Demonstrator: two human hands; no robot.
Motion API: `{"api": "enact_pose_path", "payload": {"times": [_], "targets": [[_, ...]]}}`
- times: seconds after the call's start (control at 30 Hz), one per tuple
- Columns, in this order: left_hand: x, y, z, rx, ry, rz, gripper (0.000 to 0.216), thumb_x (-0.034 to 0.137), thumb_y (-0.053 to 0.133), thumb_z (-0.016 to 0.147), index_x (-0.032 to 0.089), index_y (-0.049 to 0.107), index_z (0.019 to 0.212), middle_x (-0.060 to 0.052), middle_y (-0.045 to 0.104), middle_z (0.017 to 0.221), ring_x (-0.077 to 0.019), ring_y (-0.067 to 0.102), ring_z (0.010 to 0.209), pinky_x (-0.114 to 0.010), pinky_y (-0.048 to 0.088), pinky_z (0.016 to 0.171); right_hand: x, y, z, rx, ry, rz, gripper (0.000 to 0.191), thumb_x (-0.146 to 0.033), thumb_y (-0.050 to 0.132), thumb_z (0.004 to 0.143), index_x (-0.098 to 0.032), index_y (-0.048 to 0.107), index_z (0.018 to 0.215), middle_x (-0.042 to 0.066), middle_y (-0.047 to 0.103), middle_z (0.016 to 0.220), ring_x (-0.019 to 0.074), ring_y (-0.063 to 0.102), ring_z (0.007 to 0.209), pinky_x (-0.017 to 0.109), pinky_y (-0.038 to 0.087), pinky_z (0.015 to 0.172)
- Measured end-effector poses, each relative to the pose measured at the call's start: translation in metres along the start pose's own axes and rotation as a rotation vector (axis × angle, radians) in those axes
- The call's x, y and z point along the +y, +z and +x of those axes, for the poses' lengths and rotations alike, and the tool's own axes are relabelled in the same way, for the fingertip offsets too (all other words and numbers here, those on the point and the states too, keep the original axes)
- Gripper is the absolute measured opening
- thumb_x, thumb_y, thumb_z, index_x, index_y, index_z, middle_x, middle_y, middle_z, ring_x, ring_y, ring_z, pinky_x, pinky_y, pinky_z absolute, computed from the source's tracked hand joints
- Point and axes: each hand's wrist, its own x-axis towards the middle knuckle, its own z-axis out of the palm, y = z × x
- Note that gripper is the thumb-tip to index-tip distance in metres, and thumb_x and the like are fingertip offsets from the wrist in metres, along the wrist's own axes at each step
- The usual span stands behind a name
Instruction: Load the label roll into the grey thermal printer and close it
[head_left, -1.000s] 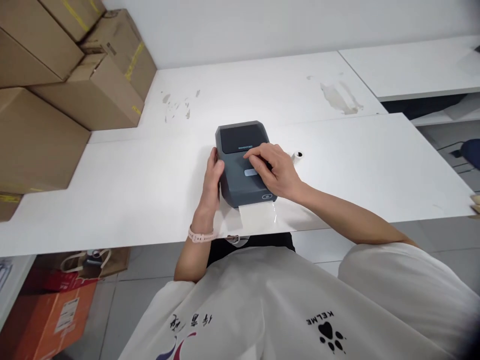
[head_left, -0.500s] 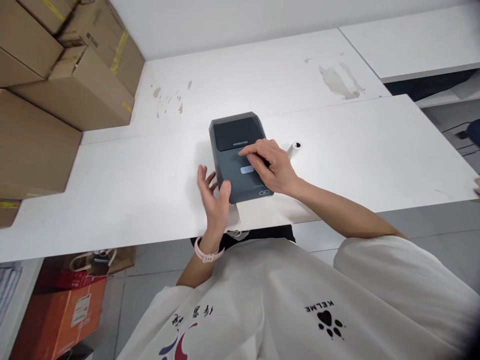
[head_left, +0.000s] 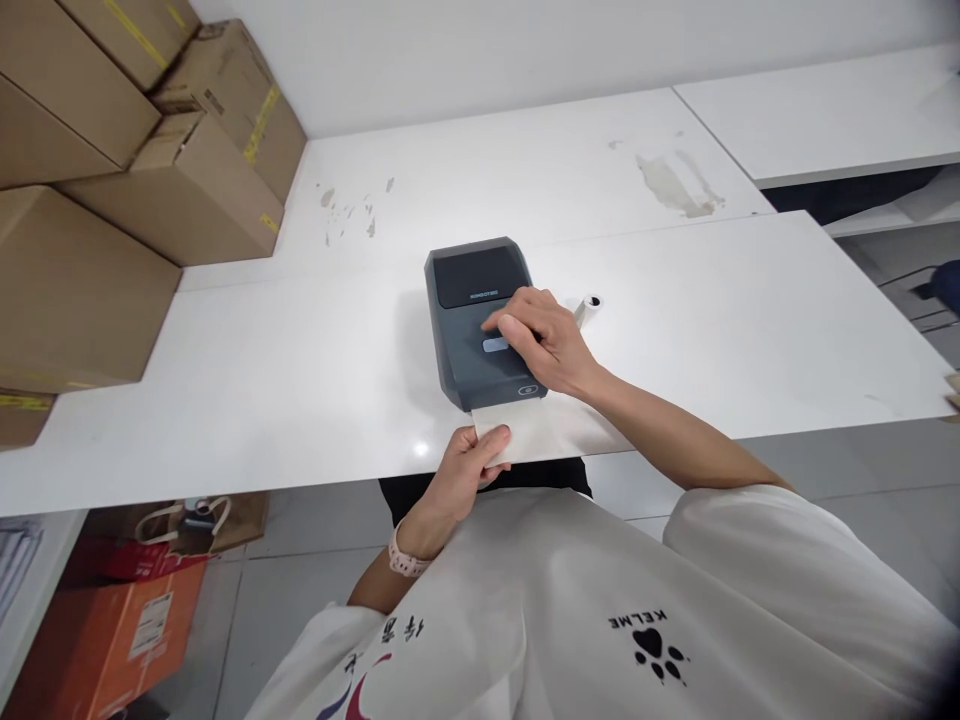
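- The left hand (head_left: 466,468) grasps the paper strip (head_left: 534,425) at its left edge, thumb on top and fingers underneath, close to the table's near edge.
- The right hand (head_left: 553,342) is loosely bent and free of any grip, its index finger pointing left above the grey device (head_left: 461,345); whether the fingertip touches the casing I cannot tell.
- The device lies flat on the white table (head_left: 330,360), directly in front of the person. Its long axis runs from the person toward the wall, the far end leaning slightly left.
- Its paper end faces the person, with the strip coming out there; the dark panel (head_left: 480,277) is at the end toward the wall. A pale button (head_left: 495,345) sits between the two, partly under the right hand.
- Just right of the device, beyond the right hand, a small white roll (head_left: 593,306) lies with its hollow end in view.
- Cardboard boxes (head_left: 82,300) are stacked well apart, on the left; an orange box (head_left: 112,640) stands below the table.
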Motion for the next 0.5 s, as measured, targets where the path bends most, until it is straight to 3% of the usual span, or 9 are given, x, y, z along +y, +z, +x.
{"api": "enact_pose_path", "payload": {"times": [0.13, 0.27, 0.33, 0.4, 0.47, 0.5], "targets": [[-0.018, -0.010, 0.005, 0.010, 0.016, 0.131, 0.061, 0.075, 0.074, 0.073, 0.018, 0.057, 0.059, 0.004, 0.046, 0.051, -0.0074, 0.035, 0.050, -0.026, 0.027, 0.050, 0.009, -0.001, -0.007, 0.002, -0.073, -0.029, 0.053, -0.045, 0.036, 0.110, -0.025, 0.077, 0.084, 0.006, 0.068, 0.088, 0.0202, 0.060, 0.082, 0.043, 0.044, 0.082], [-0.026, -0.017, 0.004, 0.066, 0.096, 0.203, 0.060, 0.074, 0.066, 0.082, 0.020, 0.054, 0.058, 0.004, 0.043, 0.053, -0.0093, 0.035, 0.052, -0.027, 0.030, 0.052, 0.014, -0.006, -0.008, -0.104, -0.184, -0.215, 0.040, -0.045, 0.045, 0.106, -0.027, 0.076, 0.087, 0.006, 0.077, 0.109, 0.0253, 0.064, 0.094, 0.051, 0.042, 0.089], [-0.025, -0.019, 0.004, 0.199, 0.222, 0.234, 0.059, 0.070, 0.061, 0.088, 0.021, 0.048, 0.057, 0.003, 0.042, 0.055, -0.0112, 0.038, 0.054, -0.028, 0.034, 0.055, 0.013, -0.010, -0.007, -0.175, -0.203, -0.285, 0.032, -0.048, 0.053, 0.103, -0.029, 0.075, 0.090, 0.003, 0.078, 0.120, 0.0302, 0.064, 0.116, 0.056, 0.038, 0.103], [-0.022, -0.021, 0.006, 0.418, 0.408, 0.238, 0.052, 0.064, 0.057, 0.093, 0.022, 0.051, 0.063, 0.002, 0.047, 0.062, -0.0136, 0.045, 0.061, -0.029, 0.042, 0.062, 0.010, -0.012, -0.008, -0.222, -0.201, -0.314, 0.029, -0.050, 0.055, 0.102, -0.030, 0.074, 0.095, 0.001, 0.076, 0.130, 0.0320, 0.056, 0.135, 0.060, 0.028, 0.117], [-0.019, -0.022, 0.011, 0.613, 0.592, 0.213, 0.038, 0.060, 0.057, 0.095, 0.024, 0.065, 0.087, -0.002, 0.064, 0.085, -0.0173, 0.060, 0.080, -0.031, 0.051, 0.078, 0.008, -0.013, -0.016, -0.229, -0.161, -0.322, 0.033, -0.053, 0.049, 0.104, -0.031, 0.073, 0.103, 0.001, 0.069, 0.143, 0.0322, 0.048, 0.146, 0.061, 0.019, 0.124], [-0.017, -0.023, 0.013, 0.650, 0.652, 0.208, 0.036, 0.059, 0.056, 0.096, 0.026, 0.067, 0.106, -0.005, 0.069, 0.107, -0.0201, 0.065, 0.099, -0.034, 0.053, 0.091, 0.008, -0.012, -0.023, -0.210, -0.118, -0.321, 0.037, -0.057, 0.045, 0.105, -0.031, 0.071, 0.112, 0.003, 0.062, 0.152, 0.0330, 0.044, 0.150, 0.062, 0.017, 0.125]]}}
